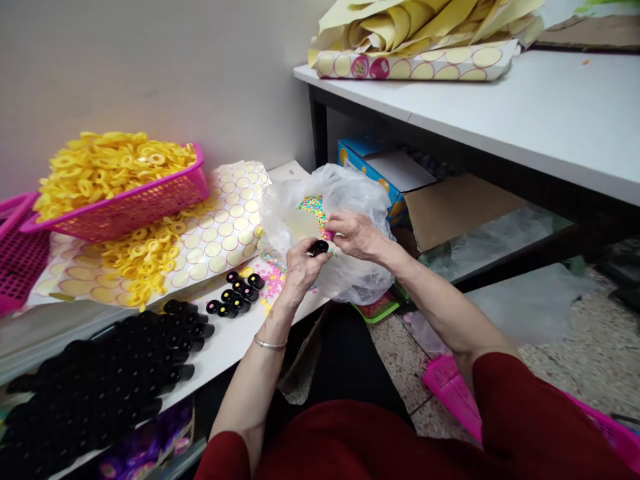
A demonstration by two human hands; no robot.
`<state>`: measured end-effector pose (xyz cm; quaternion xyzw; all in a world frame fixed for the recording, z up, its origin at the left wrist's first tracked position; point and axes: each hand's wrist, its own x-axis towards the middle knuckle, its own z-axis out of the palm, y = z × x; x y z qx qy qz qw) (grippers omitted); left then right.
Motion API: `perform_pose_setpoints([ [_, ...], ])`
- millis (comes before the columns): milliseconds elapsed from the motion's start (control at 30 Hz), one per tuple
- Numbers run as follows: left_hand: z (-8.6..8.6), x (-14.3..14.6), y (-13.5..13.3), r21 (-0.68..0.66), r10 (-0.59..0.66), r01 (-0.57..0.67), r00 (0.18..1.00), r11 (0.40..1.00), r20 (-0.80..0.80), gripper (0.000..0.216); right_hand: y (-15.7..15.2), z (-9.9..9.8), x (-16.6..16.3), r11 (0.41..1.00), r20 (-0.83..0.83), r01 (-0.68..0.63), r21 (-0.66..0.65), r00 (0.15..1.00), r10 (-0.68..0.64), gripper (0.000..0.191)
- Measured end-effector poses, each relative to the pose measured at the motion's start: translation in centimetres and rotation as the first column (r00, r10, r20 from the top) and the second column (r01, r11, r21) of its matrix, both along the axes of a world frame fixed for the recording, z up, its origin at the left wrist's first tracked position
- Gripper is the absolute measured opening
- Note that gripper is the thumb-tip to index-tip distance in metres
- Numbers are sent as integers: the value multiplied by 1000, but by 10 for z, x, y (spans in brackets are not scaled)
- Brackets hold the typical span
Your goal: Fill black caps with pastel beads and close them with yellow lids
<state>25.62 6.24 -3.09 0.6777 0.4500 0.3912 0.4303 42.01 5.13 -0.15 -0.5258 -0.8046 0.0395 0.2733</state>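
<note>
My left hand [301,267] is closed around a small black cap [319,247], held upright in front of a clear plastic bag [350,200]. My right hand [356,233] pinches a small pink piece [328,235] right above that cap. The bag holds many tiny pastel-coloured pieces [314,207]. Several finished black caps with coloured tops [236,296] stand on the low white board just left of my left hand. Loose pink and yellow bits [273,279] lie scattered under the bag.
A large heap of black caps [100,380] fills the near left. A pink basket [135,200] of yellow rings sits on sticker sheets [225,227] at the back left. A white table [525,113] carries yellow backing paper [415,33]; a cardboard box [450,207] lies beneath. Another pink basket [450,390] is by my right arm.
</note>
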Motion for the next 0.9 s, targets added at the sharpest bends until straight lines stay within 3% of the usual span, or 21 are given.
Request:
perform_pose_setpoints([
  [67, 1, 3, 1, 13, -4, 4, 1000, 1000, -11, 17, -6, 7, -7, 998, 279, 25, 61, 959, -41, 20],
  [133, 2, 4, 1, 24, -15, 15, 1000, 1000, 4, 14, -11, 10, -16, 993, 439, -2, 117, 897, -50, 20],
  [267, -3, 5, -3, 40, -13, 11, 998, 999, 55, 10, -18, 7, -24, 961, 519, -118, 251, 854, -31, 24],
  [400, -18, 0, -7, -15, 29, -27, 984, 1000, 175, 18, -10, -10, -18, 944, 288, 1, 330, 952, -102, 24],
  [500, -27, -9, -10, -64, 72, -56, 959, 996, 276, 26, 3, -29, -15, 977, -84, 90, 195, 994, -74, 15],
  [600, -31, -21, -15, -102, 94, -63, 939, 993, 331, 28, 15, -49, -15, 998, -429, 53, -33, 901, -62, 10],
  [667, -32, -32, -22, -110, 120, -87, 929, 990, 350, 29, 23, -61, -14, 985, -538, 74, -156, 830, -147, 12],
  [733, -34, -46, -32, -109, 150, -118, 920, 987, 361, 30, 29, -70, -11, 957, -534, 140, -253, 805, -259, 11],
  [800, -38, -64, -47, -104, 177, -150, 920, 983, 349, 32, 32, -75, -9, 924, -430, 215, -316, 836, -341, 8],
  [900, -48, -97, -72, -44, 215, -211, 935, 977, 281, 32, 26, -72, -12, 913, -244, 348, -211, 886, -394, 5],
])
